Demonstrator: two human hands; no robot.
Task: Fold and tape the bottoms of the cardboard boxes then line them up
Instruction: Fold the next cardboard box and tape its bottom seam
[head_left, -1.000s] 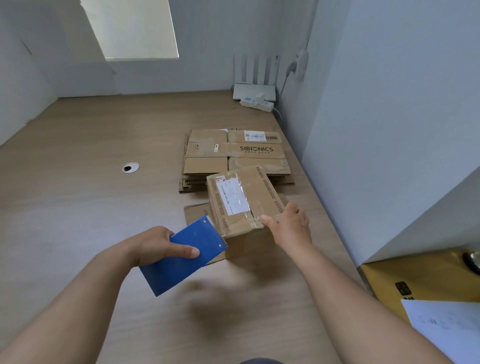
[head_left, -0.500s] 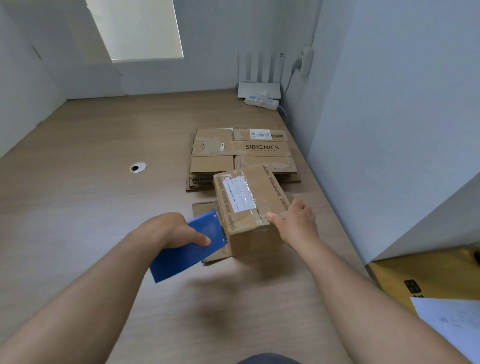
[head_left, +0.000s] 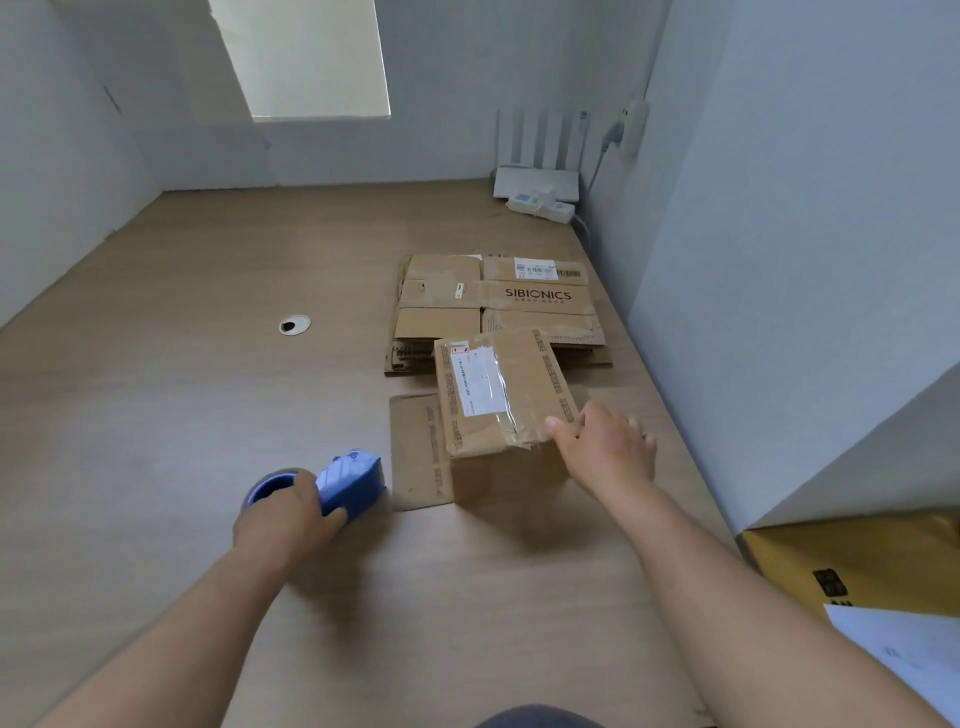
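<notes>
hands: left hand (head_left: 283, 512) low at the desk (head_left: 156, 415), forearm reaching in from the near left, fingers curled round a blue tape dispenser (head_left: 349, 480); whether the dispenser touches the desk cannot be told. right hand (head_left: 605, 449) at the near right corner of the box (head_left: 511, 384), thumb tip touching its top edge, fingers loosely spread along its right side.
box: stands right of centre on the desk, taped face up; long axis runs away from the person, near end skewed slightly right; tape seam follows that axis; white label on the left half of the top.
flap (head_left: 418, 452): lies flat on the desk against the box's left side.
stack (head_left: 496, 304): flattened cardboard, just behind the box.
edges: wall (head_left: 779, 260) near on the right; open desk to the left and on the near side.
</notes>
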